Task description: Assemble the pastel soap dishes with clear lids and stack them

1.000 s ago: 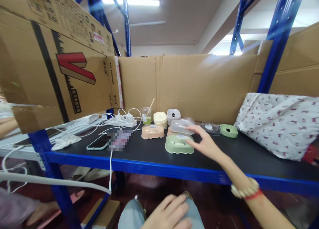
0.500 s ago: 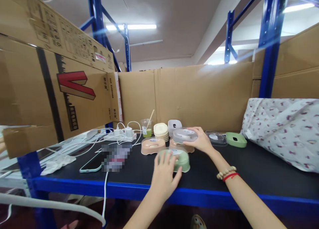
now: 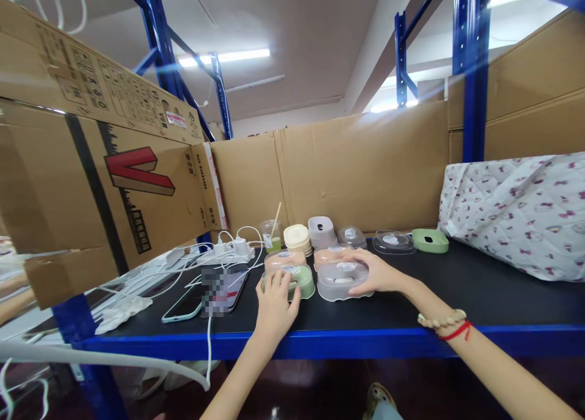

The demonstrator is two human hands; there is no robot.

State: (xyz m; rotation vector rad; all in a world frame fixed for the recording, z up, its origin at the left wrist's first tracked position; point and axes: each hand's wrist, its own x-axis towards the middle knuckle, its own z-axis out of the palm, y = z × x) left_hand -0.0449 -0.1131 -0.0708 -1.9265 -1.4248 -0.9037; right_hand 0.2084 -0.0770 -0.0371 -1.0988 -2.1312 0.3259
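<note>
My left hand (image 3: 276, 304) rests over the left part of a green box with a clear lid (image 3: 304, 280), fingers across its top and thumb on its near side. My right hand (image 3: 380, 272) grips the right end of a grey box with a clear lid (image 3: 336, 281), thumb in front and fingers behind. Both boxes sit side by side near the front of the black tabletop. Just behind the green box is a peach box (image 3: 286, 260). A second peach box (image 3: 326, 256) stands behind the grey one, partly hidden.
Behind stand stacked cream pieces (image 3: 297, 237), grey pieces (image 3: 321, 230) and a drink cup (image 3: 271, 237). Farther right lie a clear lid (image 3: 393, 242), a green piece (image 3: 429, 240) and a patterned cloth (image 3: 512, 216). Phones (image 3: 185, 304) and white cables (image 3: 209, 347) lie left.
My right hand has brought the grey box forward and down onto the tabletop, in front of the right peach box. My left hand has shifted the green box left, before the other peach box.
</note>
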